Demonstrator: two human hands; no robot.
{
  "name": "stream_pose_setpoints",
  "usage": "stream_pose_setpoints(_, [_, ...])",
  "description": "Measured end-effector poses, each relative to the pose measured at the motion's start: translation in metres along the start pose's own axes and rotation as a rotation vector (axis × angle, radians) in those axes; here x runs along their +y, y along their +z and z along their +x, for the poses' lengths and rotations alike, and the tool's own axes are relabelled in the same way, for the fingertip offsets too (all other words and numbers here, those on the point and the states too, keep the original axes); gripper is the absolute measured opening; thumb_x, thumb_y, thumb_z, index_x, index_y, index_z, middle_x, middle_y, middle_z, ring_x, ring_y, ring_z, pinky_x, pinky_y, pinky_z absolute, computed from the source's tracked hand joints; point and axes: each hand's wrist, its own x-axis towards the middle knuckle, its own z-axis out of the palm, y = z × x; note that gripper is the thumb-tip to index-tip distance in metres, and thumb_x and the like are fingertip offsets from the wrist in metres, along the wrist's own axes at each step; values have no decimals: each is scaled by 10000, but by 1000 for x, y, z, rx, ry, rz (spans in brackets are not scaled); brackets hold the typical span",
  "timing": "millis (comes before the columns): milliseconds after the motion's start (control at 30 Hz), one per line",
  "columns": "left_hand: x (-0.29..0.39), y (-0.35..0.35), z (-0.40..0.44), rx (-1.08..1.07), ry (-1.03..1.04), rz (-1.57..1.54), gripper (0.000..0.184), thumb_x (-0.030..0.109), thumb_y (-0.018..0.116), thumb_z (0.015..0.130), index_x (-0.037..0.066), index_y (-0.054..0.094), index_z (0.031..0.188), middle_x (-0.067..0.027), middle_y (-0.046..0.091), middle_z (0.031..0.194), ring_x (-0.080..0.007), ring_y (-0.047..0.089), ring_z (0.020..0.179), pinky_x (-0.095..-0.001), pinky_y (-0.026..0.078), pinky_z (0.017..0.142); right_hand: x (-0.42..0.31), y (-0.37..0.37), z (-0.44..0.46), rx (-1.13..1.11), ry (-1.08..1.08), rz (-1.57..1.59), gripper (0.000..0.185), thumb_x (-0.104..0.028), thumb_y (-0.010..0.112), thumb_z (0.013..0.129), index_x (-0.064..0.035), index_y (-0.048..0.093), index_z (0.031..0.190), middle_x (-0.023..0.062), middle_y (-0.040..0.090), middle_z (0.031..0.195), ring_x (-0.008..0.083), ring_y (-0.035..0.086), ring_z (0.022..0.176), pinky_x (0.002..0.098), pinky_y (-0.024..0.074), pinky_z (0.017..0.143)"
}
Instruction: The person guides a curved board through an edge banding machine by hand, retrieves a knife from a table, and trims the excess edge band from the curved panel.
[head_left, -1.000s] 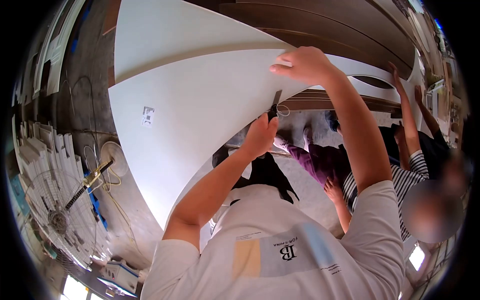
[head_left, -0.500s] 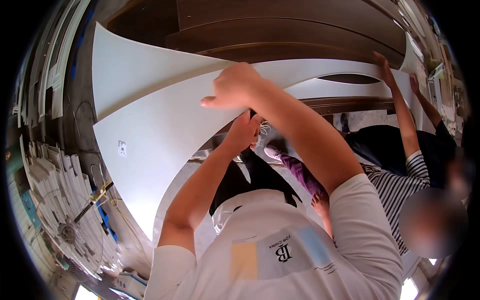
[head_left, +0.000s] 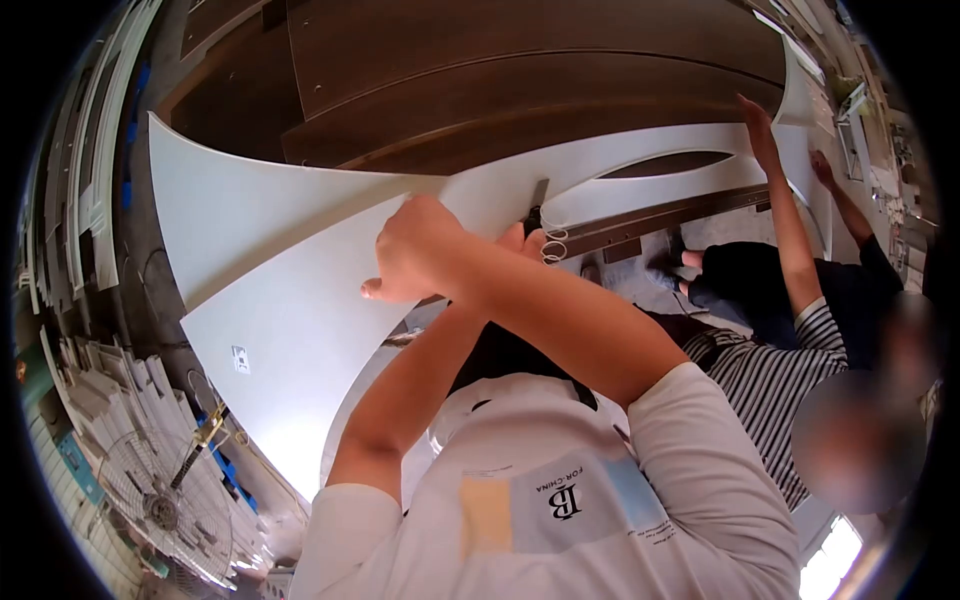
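Note:
My right hand [head_left: 415, 250] is a closed fist with the thumb apart, over a long white curved panel [head_left: 290, 300]. Whether its curled fingers hold anything is hidden. My right forearm crosses above my left arm. Behind it, my left hand [head_left: 526, 241] is partly covered and closed round a black-handled tool [head_left: 534, 220] with a flat grey blade-like tip. The tip lies against the white panel. A pale coiled cord [head_left: 553, 243] hangs beside this hand. Beyond the panel stands a dark brown wooden piece [head_left: 400, 70].
A co-worker in a striped sleeve [head_left: 822, 325] reaches a hand [head_left: 757, 125] to the panel's right end. Another person in dark clothes [head_left: 750, 280] is beside them. At left are a wire fan [head_left: 160, 510] and stacked boards [head_left: 100, 390].
My left hand and the tool have moved right along the panel, partly behind my right forearm. My right hand appears lower and farther left. The whole view has shifted too.

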Motion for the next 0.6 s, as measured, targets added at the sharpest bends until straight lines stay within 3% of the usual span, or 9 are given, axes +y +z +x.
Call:
stream_pose_setpoints(67, [17, 8, 14, -63, -47, -105, 299, 329, 558, 1081, 71, 522, 934, -22, 546, 722, -136, 526, 567, -341, 440, 522, 3, -1, 0, 23, -18, -6, 666, -622, 479, 1009, -67, 816, 863, 98, 758, 828, 323, 709, 938, 427, 545, 858])
stream_pose_setpoints(167, [58, 9, 5, -125, -176, -363, 259, 300, 531, 1081, 64, 511, 977, -29, 543, 727, -144, 523, 551, -342, 451, 500, 7, 0, 3, 25, -35, 43, 670, -621, 481, 1008, -60, 813, 852, 97, 754, 812, 330, 702, 936, 422, 530, 901])
stream_pose_setpoints(433, [98, 7, 23, -257, -257, -429, 246, 295, 534, 1080, 54, 505, 1040, -52, 546, 726, -159, 551, 556, -338, 473, 484, 25, -9, -1, -12, -66, 46, 640, -589, 489, 1017, -59, 807, 853, 74, 752, 797, 320, 687, 936, 429, 515, 959])
stream_pose_setpoints(533, [87, 3, 18, -279, -254, -430, 247, 293, 526, 1094, 50, 529, 1047, -54, 568, 744, -163, 567, 573, -336, 480, 495, 31, 7, -5, 43, -89, 36, 594, -557, 520, 1015, -53, 805, 879, 88, 784, 1031, 312, 702, 1000, 439, 517, 964])
stream_pose_setpoints(600, [67, 11, 28, -234, -155, -352, 243, 283, 518, 1100, 47, 547, 1051, -55, 584, 753, -165, 576, 578, -333, 484, 501, 50, 12, -14, 86, -51, 88, 548, -532, 541, 1011, -56, 804, 940, 76, 732, 1250, 301, 701, 1068, 441, 520, 967])
